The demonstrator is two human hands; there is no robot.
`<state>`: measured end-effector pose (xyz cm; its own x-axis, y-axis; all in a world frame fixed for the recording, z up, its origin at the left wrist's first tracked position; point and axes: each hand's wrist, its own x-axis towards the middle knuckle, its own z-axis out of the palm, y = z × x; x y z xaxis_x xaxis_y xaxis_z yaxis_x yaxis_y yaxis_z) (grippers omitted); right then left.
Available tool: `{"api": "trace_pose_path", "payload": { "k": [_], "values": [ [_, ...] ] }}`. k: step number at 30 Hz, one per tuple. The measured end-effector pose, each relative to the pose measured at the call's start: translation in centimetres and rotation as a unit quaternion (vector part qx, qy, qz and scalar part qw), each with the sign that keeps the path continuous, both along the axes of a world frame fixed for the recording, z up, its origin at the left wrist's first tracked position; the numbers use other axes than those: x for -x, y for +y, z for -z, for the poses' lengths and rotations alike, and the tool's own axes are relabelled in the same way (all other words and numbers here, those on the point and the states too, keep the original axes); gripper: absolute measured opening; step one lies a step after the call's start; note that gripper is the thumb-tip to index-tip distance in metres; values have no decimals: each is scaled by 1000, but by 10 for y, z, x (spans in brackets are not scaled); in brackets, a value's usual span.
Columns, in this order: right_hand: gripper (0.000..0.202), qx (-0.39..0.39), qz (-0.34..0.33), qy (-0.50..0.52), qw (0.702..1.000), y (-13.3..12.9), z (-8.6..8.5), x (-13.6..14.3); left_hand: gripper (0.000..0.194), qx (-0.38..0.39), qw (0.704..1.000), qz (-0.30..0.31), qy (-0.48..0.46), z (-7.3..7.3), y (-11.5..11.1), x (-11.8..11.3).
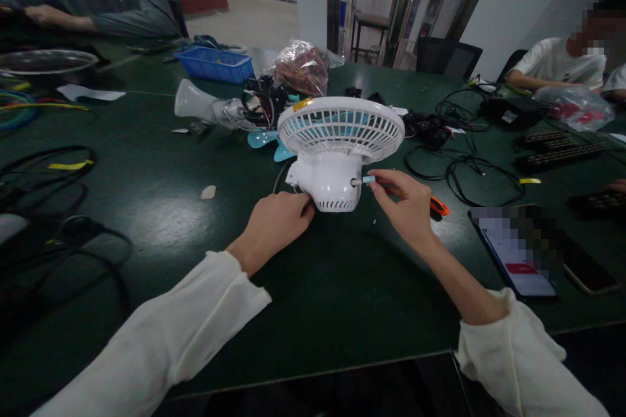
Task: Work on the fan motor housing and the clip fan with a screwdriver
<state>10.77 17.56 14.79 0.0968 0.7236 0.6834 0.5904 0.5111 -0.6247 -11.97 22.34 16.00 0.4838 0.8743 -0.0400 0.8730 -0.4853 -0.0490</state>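
A white electric fan head stands on the dark green table, its slatted grille facing away from me. My left hand is closed at the lower left of the motor housing, with some fingertips hidden behind it. Between thumb and index finger of my right hand is a small light blue knob, at the end of a short pin sticking out of the housing's right side. Light blue fan blades lie just behind the grille on the left. An orange-handled tool is partly covered by my right hand.
Two phones lie at the right. Black cables cover the left side. Behind the fan are a white fan stand, a blue basket and a plastic bag. Other people sit across the table at both sides.
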Motion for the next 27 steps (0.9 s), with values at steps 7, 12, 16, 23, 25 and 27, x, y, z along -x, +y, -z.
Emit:
{"api": "trace_pose_path", "payload": {
  "k": [7, 12, 16, 23, 25, 27],
  "values": [
    [25, -11, -14, -20, 1000, 0, 1, 0, 34, -6, 1000, 5, -1, 2, 1, 0],
    [25, -13, -14, -22, 1000, 0, 1, 0, 34, -8, 1000, 6, -2, 3, 1, 1],
    [22, -13, -11, -30, 999, -1, 1, 0, 34, -9, 1000, 3, 0, 3, 1, 1],
    [18, -2, -8, -40, 999, 1, 0, 0, 34, 3, 1000, 1, -7, 2, 1, 0],
    [17, -2, -9, -42, 999, 2, 0, 1, 34, 0, 1000, 0, -7, 2, 1, 0],
    [18, -1, -15, -39, 999, 2, -1, 2, 34, -2, 1000, -1, -7, 2, 1, 0]
  ]
}}
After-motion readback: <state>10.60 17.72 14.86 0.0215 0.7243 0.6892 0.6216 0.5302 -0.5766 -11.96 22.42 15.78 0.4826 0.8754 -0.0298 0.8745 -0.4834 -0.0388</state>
